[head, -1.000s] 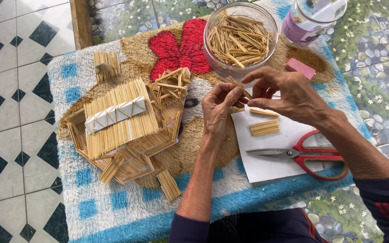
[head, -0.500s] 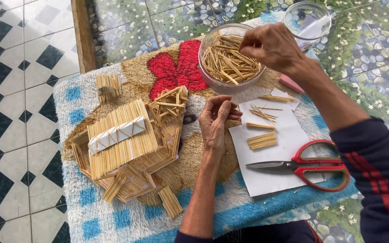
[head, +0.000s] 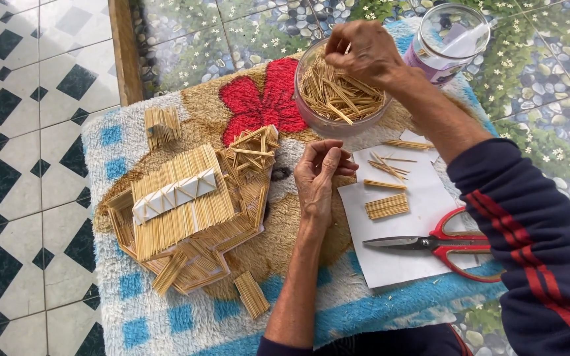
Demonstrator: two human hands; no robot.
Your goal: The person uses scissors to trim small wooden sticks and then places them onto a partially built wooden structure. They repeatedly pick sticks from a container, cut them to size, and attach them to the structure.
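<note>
Stick house (head: 186,211) looks largely built; right hand (head: 363,49), fingers pinched together, picks sticks (head: 338,95) while left hand (head: 321,171) curls loosely, empty.

The bowl (head: 338,118) is clear, glossy plastic, heaped with thin, matt, pale wooden toothpicks (head: 338,92). The little house model (head: 186,211) is built of the same dry sticks, with folded white paper along its roof. Under it all lies a shaggy, rough-piled rug (head: 166,316) in blue, tan and red. A smooth matt sheet of white paper (head: 404,250) carries scissors (head: 443,244) with shiny metal blades and glossy red plastic handles. The jar (head: 446,43) looks like clear plastic. The surrounding floor tiles (head: 28,132) are glazed.
</note>
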